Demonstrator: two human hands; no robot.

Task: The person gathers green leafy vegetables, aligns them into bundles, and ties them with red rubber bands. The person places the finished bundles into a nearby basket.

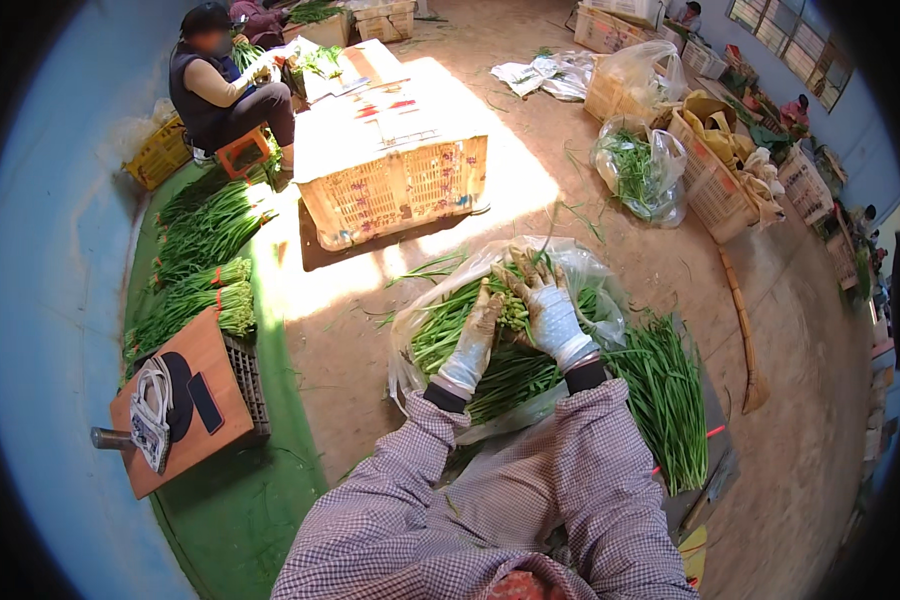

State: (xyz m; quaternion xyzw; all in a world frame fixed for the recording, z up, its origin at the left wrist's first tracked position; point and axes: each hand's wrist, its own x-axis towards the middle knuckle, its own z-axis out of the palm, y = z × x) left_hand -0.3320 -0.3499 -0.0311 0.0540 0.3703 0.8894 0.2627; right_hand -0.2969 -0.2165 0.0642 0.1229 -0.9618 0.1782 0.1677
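Crates [398, 195] and piled greens [515, 377] suggest a packhouse.

Blue walls [55, 280] flank a partly sunlit brown floor [800, 330].

In front of you, long, slender green stalks [518, 382] lie loosely massed in an opened clear plastic bag [404, 345], some paler tips [513, 313] clustered toward its far side; its crumpled film spreads around them.

Gloved hands [553, 318] — green stalks [514, 313] between
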